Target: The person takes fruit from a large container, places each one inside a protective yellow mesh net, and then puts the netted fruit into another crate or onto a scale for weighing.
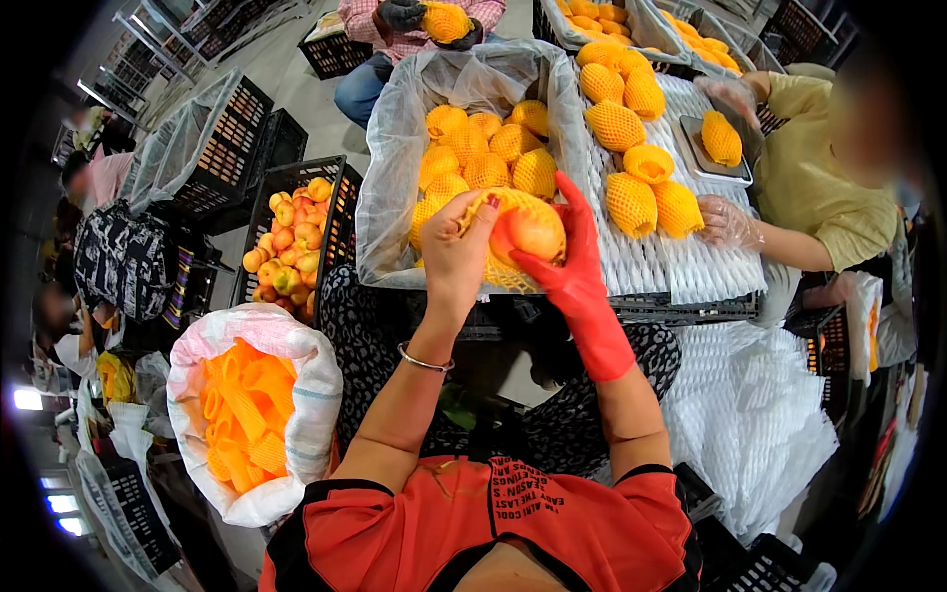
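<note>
A round orange-red fruit (536, 233), like a peach or nectarine, is between my hands above the front of a lined crate (392, 248). Yellow foam netting (510, 277) surrounds part of it, leaving its upper face bare. My left hand (455, 240), ungloved, pinches the netting's edge at the fruit's left side. On the other side, my right hand (573, 248) wears a red rubber glove and grips the netted fruit, thumb across the front. Several netted fruits (487, 148) lie inside the crate just beyond my hands.
An open sack (314, 399) of orange foam nets (248, 414) stands at left, near a black crate of bare fruit (288, 244). At right, white foam sheets (629, 274) bear netted fruits (614, 126) and a scale (710, 159); a co-worker's gloved hand (729, 222) touches one.
</note>
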